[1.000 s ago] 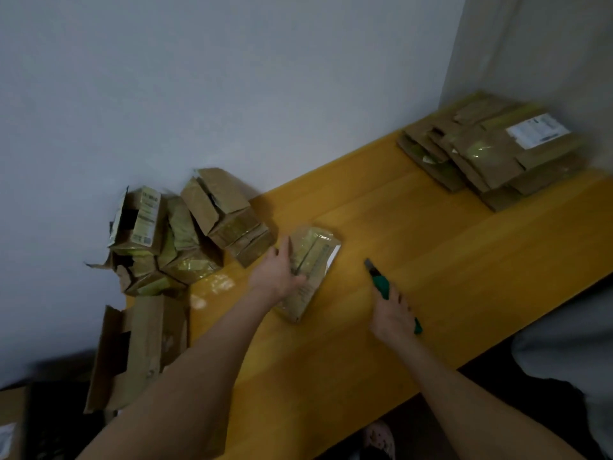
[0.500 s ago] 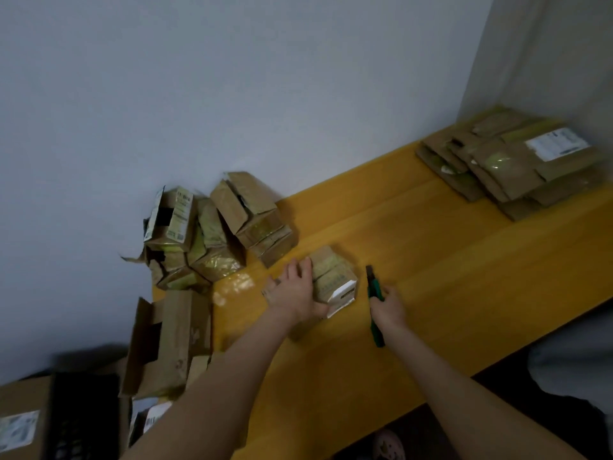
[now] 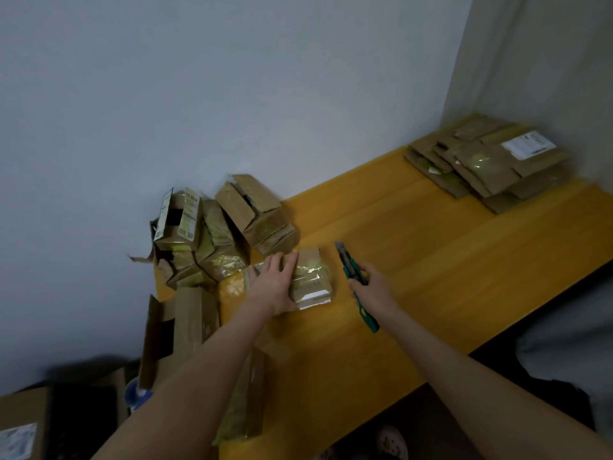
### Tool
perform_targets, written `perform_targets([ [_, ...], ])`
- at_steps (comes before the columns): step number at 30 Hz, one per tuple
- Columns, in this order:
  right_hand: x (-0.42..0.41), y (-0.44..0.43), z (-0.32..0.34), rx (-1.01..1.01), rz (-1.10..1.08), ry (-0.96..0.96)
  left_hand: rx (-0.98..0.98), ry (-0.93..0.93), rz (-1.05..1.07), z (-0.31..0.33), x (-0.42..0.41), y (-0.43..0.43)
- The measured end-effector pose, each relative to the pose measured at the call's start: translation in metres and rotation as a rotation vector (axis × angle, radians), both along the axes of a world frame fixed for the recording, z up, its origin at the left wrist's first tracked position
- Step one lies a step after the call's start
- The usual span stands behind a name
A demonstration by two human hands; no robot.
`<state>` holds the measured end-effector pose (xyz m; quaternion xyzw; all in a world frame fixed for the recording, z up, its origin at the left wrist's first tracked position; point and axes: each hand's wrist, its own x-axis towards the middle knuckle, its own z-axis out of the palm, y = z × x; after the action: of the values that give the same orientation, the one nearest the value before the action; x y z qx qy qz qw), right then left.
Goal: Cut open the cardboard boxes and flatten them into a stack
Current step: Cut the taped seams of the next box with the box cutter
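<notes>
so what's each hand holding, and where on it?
Right hand: green utility knife, gripped mid-handle. Left hand: lies on the taped box, over its left side.

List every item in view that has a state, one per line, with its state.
Small taped box: closed, tape intact, lying on the table.
Left hand: pressed flat on the box, steadying it.
Right hand: gripping the utility knife.
Utility knife: blade extended, apart from the box.
Pile of uncut boxes: some flaps open, not flattened.
Flattened stack: flat, layered in the far corner.
</notes>
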<state>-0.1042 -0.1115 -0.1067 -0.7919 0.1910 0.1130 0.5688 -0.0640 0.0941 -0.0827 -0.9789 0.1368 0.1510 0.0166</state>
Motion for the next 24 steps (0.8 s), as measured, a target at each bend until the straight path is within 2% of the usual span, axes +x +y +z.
perform_targets([
  [6, -0.008, 0.018, -0.007, -0.022, 0.131, 0.033, -0.029, 0.001, -0.039, -0.017, -0.010, 0.001],
  [16, -0.023, 0.006, -0.012, 0.090, 0.171, 0.220, -0.084, 0.006, -0.034, -0.022, -0.008, 0.008],
  [20, -0.025, 0.000, -0.009, -0.065, 0.166, 0.101, -0.084, 0.018, -0.036, -0.022, -0.006, 0.008],
  [24, -0.022, -0.003, -0.001, -0.279, 0.335, 0.045, -0.061, 0.015, -0.046, -0.021, -0.006, 0.006],
])
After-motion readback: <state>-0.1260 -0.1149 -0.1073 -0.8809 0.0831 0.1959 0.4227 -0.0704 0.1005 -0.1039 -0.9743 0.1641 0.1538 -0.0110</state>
